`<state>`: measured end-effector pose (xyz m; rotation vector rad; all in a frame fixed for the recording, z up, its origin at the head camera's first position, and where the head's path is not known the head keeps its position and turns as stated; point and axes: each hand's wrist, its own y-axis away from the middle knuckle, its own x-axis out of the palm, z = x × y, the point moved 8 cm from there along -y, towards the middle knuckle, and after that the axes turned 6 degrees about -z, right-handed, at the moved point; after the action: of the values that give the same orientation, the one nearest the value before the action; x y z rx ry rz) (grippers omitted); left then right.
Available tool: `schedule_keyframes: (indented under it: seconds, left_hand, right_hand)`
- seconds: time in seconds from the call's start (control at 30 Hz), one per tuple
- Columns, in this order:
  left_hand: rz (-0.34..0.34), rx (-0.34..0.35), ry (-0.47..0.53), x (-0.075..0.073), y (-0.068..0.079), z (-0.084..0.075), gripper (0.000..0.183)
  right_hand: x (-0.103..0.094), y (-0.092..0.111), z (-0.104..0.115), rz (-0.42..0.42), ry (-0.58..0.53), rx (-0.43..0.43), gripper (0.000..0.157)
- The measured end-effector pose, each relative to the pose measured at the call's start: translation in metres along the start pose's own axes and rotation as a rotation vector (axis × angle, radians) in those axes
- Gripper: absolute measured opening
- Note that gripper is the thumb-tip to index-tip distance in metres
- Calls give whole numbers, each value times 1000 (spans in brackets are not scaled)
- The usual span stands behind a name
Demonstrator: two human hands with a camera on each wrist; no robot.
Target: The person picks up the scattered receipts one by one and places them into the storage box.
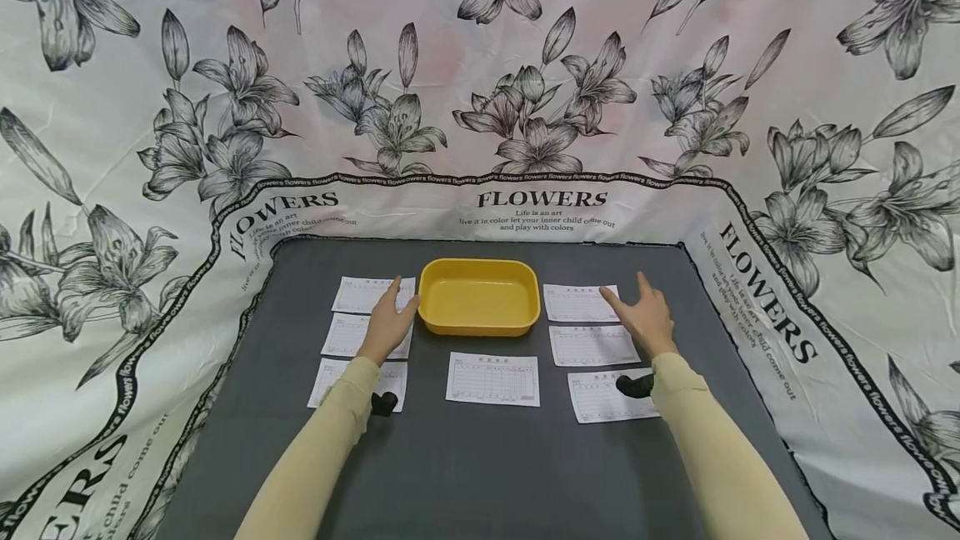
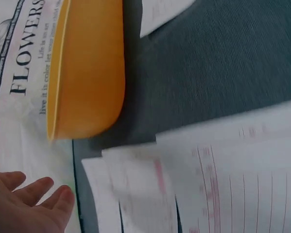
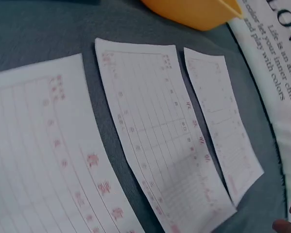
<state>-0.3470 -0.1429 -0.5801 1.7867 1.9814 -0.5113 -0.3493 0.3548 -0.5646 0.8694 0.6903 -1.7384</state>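
Observation:
My left hand (image 1: 388, 323) is held above the left column of printed paper forms, with fingers spread and nothing in them. That column has a top form (image 1: 356, 294), a middle form (image 1: 347, 334) and a lower form (image 1: 393, 382). My right hand (image 1: 647, 319), also holding nothing, reaches over the right column with thumb and fingers apart. There lie an upper form (image 1: 573, 304), a middle form (image 1: 588, 346) and a lower form (image 1: 596, 402). Between the hands sits a yellow plastic tray (image 1: 480, 330). Only a few right fingertips (image 3: 286, 225) show in the right wrist view.
One more form (image 1: 492, 379) lies in front of the tray on the dark grey table surface (image 1: 487, 473). A white cloth with flower drawings (image 1: 540, 207) borders the table at the back and sides. Black wrist-worn pieces (image 1: 384, 403) hang below both sleeves.

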Motion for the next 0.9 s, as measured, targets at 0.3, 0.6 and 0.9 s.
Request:
schedule_keyframes:
  seconds: [0.3, 0.6, 0.9]
  left_hand:
    - [-95, -67, 172, 24, -10, -3, 66]
    - [-148, -119, 303, 41, -14, -4, 68]
    - [-183, -174, 375, 58, -11, 11, 62]
  right_hand:
    - [23, -18, -9, 54, -73, 22, 101]
    - [34, -29, -17, 91, -63, 140, 93]
    - [45, -33, -23, 43, -33, 201, 82]
